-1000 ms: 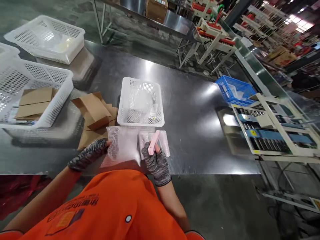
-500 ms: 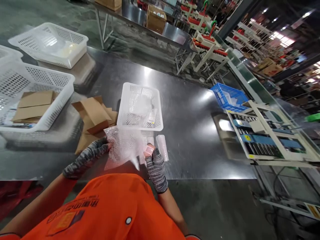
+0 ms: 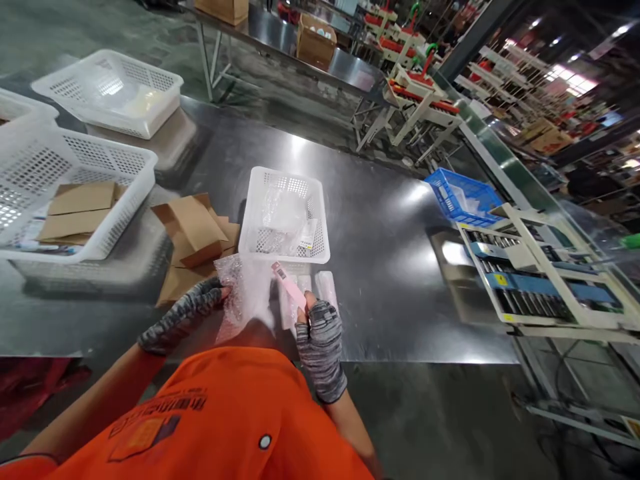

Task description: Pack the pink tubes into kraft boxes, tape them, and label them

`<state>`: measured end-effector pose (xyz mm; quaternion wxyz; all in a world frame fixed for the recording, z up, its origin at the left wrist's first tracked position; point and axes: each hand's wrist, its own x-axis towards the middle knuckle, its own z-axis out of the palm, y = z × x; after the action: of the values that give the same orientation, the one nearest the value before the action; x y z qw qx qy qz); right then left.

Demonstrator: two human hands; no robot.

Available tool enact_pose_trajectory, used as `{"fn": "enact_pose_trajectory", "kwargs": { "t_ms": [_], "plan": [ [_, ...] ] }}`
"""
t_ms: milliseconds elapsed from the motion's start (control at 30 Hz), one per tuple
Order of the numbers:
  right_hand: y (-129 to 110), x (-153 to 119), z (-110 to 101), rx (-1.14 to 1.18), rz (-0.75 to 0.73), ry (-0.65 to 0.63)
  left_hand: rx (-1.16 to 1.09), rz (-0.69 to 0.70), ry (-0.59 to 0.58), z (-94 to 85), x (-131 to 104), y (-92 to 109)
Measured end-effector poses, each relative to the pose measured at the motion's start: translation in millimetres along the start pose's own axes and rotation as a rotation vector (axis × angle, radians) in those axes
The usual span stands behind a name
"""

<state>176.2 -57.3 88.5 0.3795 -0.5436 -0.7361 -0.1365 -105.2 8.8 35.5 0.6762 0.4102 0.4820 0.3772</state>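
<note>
Right fingertips: right hand [image 3: 321,348] pinches the near end of the slim pink cardboard-looking box [image 3: 289,285]; far end projects beyond them.
Left fingertips: left hand [image 3: 189,313] grips the left edge of the translucent bubble-wrap sheet [image 3: 250,287].
Step, judged: box held beside sheet; next move calls for steady alignment.

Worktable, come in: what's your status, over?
Left grip at edge of bubble wrap. Right grip pinching slim pink box. White basket just beyond the wrap, not between grips.
</note>
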Motion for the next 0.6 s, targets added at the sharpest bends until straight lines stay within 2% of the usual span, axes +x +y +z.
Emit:
{"fn": "enact_pose_trajectory", "kwargs": {
  "t_ms": [233, 533, 600],
  "plan": [
    [-1.3, -4.7, -1.9, -0.015, 0.019, -0.014, -0.061, 0.018, -0.073, 6.7, -8.0, 4.6],
    [-4.8, -7.0, -1.4, -0.018, 0.033, 0.034, -0.044, 0.017, -0.112, 21.5, -12.9, 18.1],
    [-4.7, -8.5, -0.8, -0.017, 0.040, 0.035, -0.026, 0.027, -0.092, 22.6, -11.0, 18.1]
  ]
}}
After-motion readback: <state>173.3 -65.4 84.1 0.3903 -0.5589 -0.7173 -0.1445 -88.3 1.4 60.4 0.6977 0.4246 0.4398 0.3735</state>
